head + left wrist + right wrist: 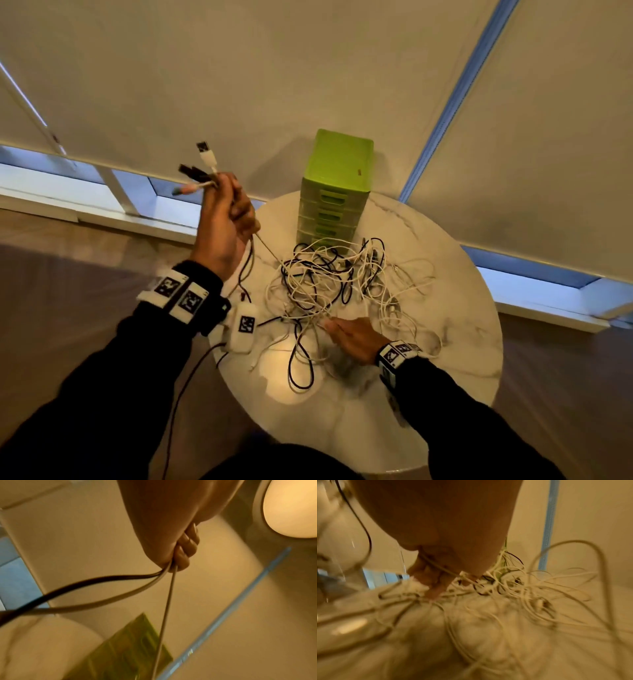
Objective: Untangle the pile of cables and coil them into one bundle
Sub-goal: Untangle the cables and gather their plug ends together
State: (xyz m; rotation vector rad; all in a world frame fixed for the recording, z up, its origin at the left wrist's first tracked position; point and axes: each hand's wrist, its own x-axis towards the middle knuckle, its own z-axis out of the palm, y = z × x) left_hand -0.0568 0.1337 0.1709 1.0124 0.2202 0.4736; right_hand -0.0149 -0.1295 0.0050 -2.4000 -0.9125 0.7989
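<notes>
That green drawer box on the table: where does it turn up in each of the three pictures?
Head: green drawer box stands at the table's far edge, behind the cable pile.
Left wrist: blurred, bottom centre.
Right wrist: hidden behind the right hand.
Shared landmark: blue strip.

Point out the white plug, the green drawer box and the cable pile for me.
white plug [209, 158], head view, on its white shell.
green drawer box [340, 161], head view, on its top face.
cable pile [325, 274], head view, on the tangle's middle.

A round white marble table stands on wood floor before windows with lowered cream blinds.
</notes>
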